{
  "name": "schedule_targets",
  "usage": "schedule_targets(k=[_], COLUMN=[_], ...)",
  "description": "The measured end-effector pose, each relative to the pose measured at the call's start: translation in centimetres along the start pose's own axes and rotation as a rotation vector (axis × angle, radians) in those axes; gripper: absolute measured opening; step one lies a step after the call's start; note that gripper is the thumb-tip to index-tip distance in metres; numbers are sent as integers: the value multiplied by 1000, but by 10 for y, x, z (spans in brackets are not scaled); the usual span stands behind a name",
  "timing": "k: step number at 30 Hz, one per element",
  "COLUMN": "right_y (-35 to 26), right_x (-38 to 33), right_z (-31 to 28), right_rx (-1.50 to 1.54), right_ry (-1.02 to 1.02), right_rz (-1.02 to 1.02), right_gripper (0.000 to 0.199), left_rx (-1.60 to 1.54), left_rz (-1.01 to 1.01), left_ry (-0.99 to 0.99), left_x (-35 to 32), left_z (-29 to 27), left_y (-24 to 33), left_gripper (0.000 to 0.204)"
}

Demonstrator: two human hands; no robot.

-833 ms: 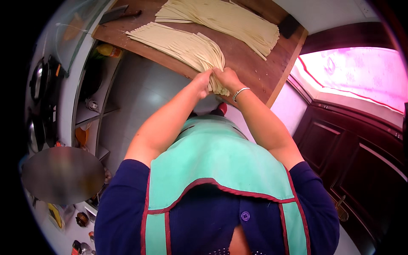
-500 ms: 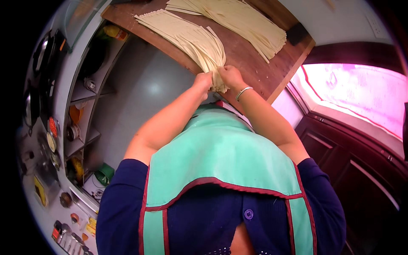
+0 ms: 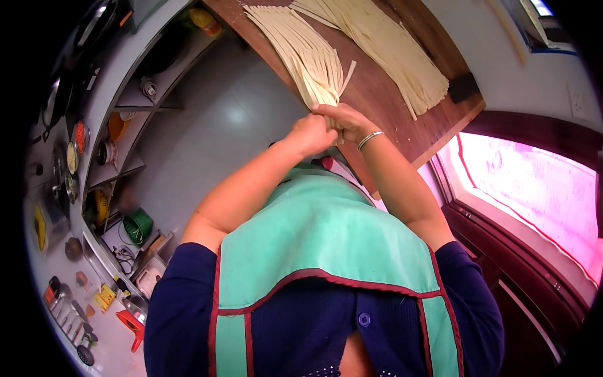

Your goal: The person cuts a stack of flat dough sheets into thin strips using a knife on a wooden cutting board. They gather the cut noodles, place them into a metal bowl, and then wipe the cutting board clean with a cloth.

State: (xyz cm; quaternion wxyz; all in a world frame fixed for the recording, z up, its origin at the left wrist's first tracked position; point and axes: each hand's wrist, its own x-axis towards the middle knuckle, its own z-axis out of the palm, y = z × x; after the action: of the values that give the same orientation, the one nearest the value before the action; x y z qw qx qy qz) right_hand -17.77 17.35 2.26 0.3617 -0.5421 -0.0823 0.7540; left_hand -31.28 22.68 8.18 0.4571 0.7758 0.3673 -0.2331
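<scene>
1. From my remote head view, a long bundle of flat, cream-coloured dough strips [image 3: 304, 53] lies on the brown wooden surface [image 3: 370, 94], its long axis slanting from a fanned end at upper left to a gathered end at lower right.
2. I see the bare left hand [image 3: 312, 134] curled tight on that gathered end, by the surface's near edge.
3. The bare right hand [image 3: 347, 120], touching it, clamps the same end.
4. Beyond, I have a second, wider cream spread of strips [image 3: 396, 60], roughly parallel.
</scene>
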Motion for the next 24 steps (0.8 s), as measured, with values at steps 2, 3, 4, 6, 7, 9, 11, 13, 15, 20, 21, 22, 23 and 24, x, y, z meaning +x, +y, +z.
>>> schedule_targets(k=[2,3,4,6,7,9,11,13,15,20,21,22,23,24], right_y=[-13,-19,-28,-48,-63,-101,-143,-180,-202,-153,-117,-82,-65,-56], right_x=[3,3,1,3,-2,-13,-40,-71,-109,-96,-53,-20,3,9], right_z=[13,18,23,26,32,42,58,76,99,33,-10,-41,-52,-55], right_rx=[116,169,222,304,345,353,346,322,264,167,-40,-208,-239,-217], right_ry=[18,16,20,-10,-72,-46,-90,-66,-117,384,765,967,975,935], right_rz=[-165,-201,-244,-376,-443,-589,-724,-835,-951,-1035,-876,-741,-747,-801], right_gripper=[22,20,18,14,12,15,19,22,25,35,39,43,47,52], left_rx=[56,88,91,-294,-492,-637,-825,-872,-938,-997,-945,-892,-934,-857], left_rz=[121,183,217,484,620,571,477,428,394,413,415,485,565,537], left_ry=[192,285,247,309,332,377,355,372,393,279,225,139,53,22], left_x=[-15,-19,-24,-26,-28,-27,-30,-30,-27,11,22,38,56,63], left_z=[-1,-5,-19,-44,-58,-92,-125,-150,-168,-164,-154,-144,-132,-133], left_y=[-4,-7,-9,-28,-39,-55,-61,-76,-87,-80,-76,-80,-90,-79], left_gripper=[52,52,45,40,37,33,33,32,30,27,28,26,25,25])
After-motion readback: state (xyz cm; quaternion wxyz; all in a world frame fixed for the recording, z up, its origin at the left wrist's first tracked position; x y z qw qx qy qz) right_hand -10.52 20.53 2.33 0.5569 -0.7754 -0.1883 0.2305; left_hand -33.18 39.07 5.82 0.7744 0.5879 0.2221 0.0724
